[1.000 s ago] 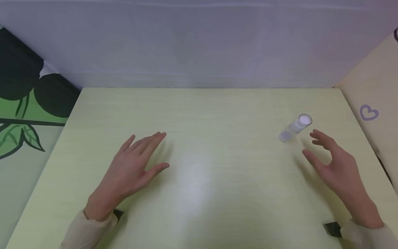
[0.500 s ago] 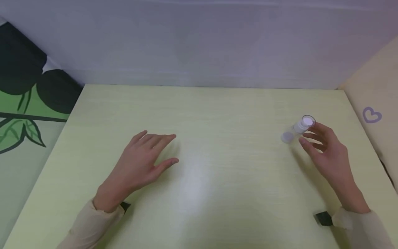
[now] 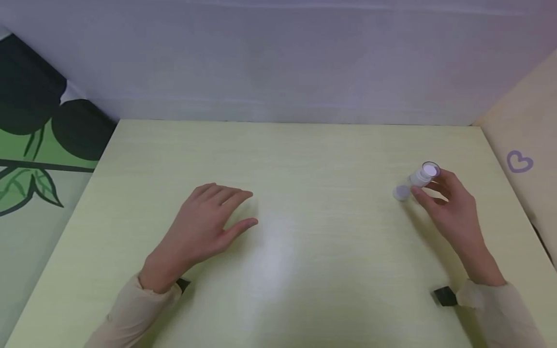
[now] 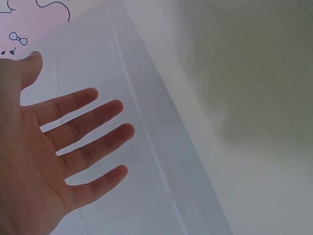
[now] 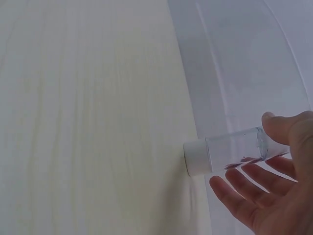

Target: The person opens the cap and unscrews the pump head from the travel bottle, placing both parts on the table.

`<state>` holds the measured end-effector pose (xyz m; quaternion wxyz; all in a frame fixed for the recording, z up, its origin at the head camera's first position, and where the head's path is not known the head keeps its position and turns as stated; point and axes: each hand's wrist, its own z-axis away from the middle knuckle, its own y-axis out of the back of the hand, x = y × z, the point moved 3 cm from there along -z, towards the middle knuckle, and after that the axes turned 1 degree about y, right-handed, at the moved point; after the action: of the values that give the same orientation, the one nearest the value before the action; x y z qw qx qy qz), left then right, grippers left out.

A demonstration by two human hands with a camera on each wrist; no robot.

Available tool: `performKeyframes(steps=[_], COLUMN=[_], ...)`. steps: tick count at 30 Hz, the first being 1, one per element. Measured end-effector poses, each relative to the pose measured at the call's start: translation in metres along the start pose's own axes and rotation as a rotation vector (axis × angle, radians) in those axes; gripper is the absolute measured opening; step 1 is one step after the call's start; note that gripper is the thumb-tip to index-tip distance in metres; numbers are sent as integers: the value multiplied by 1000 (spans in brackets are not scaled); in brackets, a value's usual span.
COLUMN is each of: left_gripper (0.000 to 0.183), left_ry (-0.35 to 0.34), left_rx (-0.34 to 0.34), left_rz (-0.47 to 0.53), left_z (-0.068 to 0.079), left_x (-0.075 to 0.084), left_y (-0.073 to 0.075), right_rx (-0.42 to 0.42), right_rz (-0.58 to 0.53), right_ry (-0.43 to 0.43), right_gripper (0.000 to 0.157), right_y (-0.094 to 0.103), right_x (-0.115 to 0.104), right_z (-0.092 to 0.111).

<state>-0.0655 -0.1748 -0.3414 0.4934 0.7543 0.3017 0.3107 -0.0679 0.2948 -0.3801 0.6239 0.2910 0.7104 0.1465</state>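
Observation:
A small clear bottle with a white end stands toward the right of the table, leaning away in the head view. In the right wrist view its white cap-like end is nearest the tabletop, and a few dark marks show through the clear part. My right hand has thumb and fingers round the bottle's clear part; the thumb lies on one side and the fingers on the other. My left hand hovers over the left half of the table, fingers spread and holding nothing, as the left wrist view also shows.
The pale wooden table ends at a lilac cloth wall behind. A side panel with a drawn heart rises at the right. Green and black printed leaf shapes cover the left side.
My right hand has moved left onto the bottle, and its fingers have closed round it. My left hand has drifted a little to the right. The bottle stands about where it was.

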Motion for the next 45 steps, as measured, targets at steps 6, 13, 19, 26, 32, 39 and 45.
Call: performKeyframes(steps=[6,13,19,26,32,39,45], left_gripper=[58,51,46,44,44,44,44], left_ry=[-14,-38,-49,-65,-82,-109,-122], left_rx=[9,28,16,12,19,18,27], left_rz=[8,-8,-35,-50,-58,-66,-81], left_z=[-5,-10,-14,-17,-20,-24,-25], left_x=[6,11,16,22,27,35,39], left_y=[1,0,-1,-1,0,0,0], right_rx=[7,18,-44,-170,-272,-386,-431], right_rz=[2,-20,-172,-482,-615,-743,-788], right_ry=[15,11,5,-38,-44,-34,-44], right_gripper=[46,39,42,39,37,32,33], right_y=[-3,-3,-9,-17,-27,-44,-57], right_x=[3,2,-3,-17,-28,-42,-56], right_z=[-3,-2,1,10,18,26,32])
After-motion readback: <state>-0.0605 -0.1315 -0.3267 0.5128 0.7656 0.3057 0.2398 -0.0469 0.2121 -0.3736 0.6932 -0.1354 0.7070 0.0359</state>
